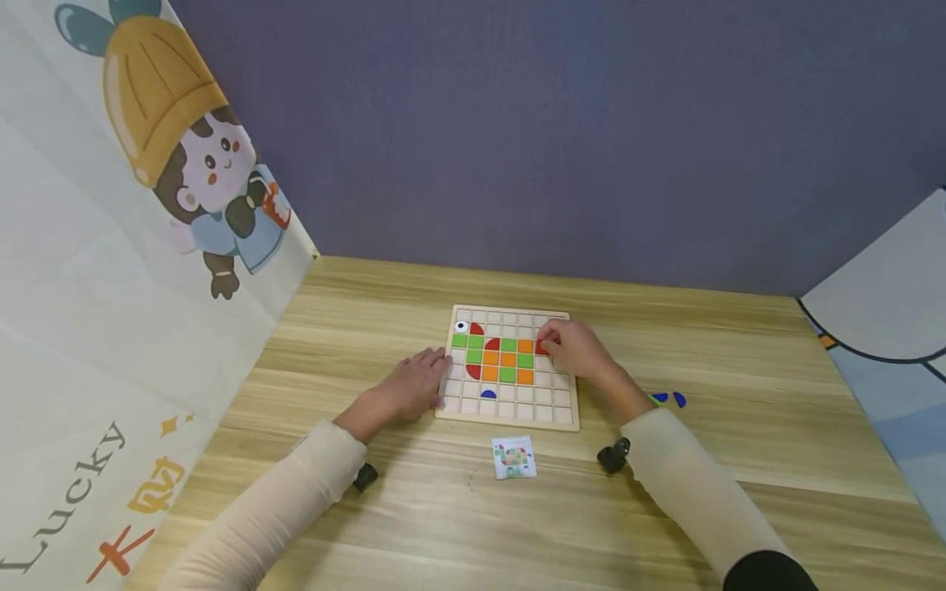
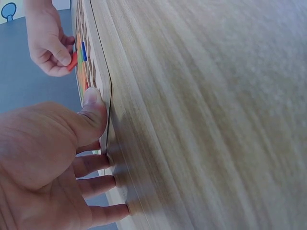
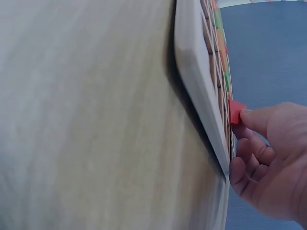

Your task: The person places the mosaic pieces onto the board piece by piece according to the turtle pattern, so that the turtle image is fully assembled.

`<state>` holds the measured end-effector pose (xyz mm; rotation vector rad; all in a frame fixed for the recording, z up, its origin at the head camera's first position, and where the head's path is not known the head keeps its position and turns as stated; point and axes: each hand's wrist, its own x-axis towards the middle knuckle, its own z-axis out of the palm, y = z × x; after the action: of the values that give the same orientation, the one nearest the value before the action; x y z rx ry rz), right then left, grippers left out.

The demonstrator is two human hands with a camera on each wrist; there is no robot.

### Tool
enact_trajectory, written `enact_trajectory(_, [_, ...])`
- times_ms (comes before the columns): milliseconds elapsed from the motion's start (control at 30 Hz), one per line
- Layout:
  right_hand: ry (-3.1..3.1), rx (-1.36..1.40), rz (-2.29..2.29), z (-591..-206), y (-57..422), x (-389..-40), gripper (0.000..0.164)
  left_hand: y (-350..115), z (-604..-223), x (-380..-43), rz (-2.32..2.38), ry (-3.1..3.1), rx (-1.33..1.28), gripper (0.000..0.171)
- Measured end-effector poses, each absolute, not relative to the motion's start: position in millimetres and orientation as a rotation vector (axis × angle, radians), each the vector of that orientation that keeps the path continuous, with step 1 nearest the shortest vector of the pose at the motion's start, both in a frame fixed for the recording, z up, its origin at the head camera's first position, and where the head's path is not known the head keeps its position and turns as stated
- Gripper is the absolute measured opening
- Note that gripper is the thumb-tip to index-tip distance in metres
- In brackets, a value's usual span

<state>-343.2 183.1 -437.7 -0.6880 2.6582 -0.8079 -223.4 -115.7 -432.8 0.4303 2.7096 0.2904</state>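
Observation:
A square wooden grid board (image 1: 517,413) lies on the table, part filled with green, orange and red tiles, a white eye tile (image 1: 461,327) and a blue half-round tile (image 1: 489,394). My right hand (image 1: 580,349) pinches a red tile (image 3: 235,111) between thumb and finger over the right part of the board, beside the orange and green squares. The tile's full outline is partly covered by the fingers. At the board's left edge rests my left hand (image 1: 415,383), its thumb (image 2: 93,108) on the rim and its other fingers stretched out onto the table.
A small pattern card (image 1: 513,457) with a coloured picture lies in front of the board. Blue pieces (image 1: 679,400) and a bit of green lie right of the board, partly behind the right forearm. A dark wall (image 1: 562,148) rises behind the table.

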Motion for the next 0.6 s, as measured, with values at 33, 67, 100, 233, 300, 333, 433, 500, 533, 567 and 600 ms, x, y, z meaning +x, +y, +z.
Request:
enact_trajectory(33, [2.659, -0.689, -0.807, -437.8, 182.9, -343.3, 0.012, -115.7, -433.1, -223.6, 0.286, 2.710, 0.431, 0.074])
enact_trajectory(67, [2.660, -0.693, -0.806, -437.9, 182.8, -343.5, 0.012, -115.7, -433.3, -223.8, 0.283, 2.710, 0.431, 0.074])
enact_trajectory(100, [2.663, -0.698, -0.803, -438.1, 182.7, -343.6, 0.012, -115.7, -433.5, -223.9, 0.281, 2.711, 0.431, 0.074])
enact_trajectory(233, [2.678, -0.708, -0.782, -439.4, 182.5, -344.8, 0.011, -115.2, -434.6, -224.3, 0.270, 2.713, 0.427, 0.074])
enact_trajectory(300, [2.687, -0.710, -0.770, -440.1, 182.3, -345.2, 0.010, -115.0, -434.8, -224.3, 0.269, 2.715, 0.425, 0.074])
enact_trajectory(333, [2.691, -0.710, -0.768, -440.3, 182.2, -345.3, 0.009, -115.0, -434.7, -224.3, 0.269, 2.715, 0.425, 0.074])
enact_trajectory(433, [2.698, -0.719, -0.762, -440.6, 182.5, -345.0, 0.008, -114.7, -434.5, -224.1, 0.271, 2.714, 0.425, 0.074])
enact_trajectory(500, [2.702, -0.725, -0.765, -440.9, 182.9, -344.8, 0.008, -114.6, -434.5, -224.1, 0.275, 2.713, 0.424, 0.074])
enact_trajectory(533, [2.702, -0.728, -0.763, -441.0, 183.3, -344.7, 0.008, -114.6, -434.6, -224.1, 0.277, 2.713, 0.424, 0.074])
enact_trajectory(567, [2.702, -0.725, -0.765, -440.9, 183.8, -344.5, 0.008, -114.6, -434.7, -224.1, 0.280, 2.712, 0.424, 0.074])
enact_trajectory(600, [2.704, -0.722, -0.768, -440.6, 184.2, -344.4, 0.008, -114.5, -434.8, -224.2, 0.283, 2.713, 0.423, 0.074])
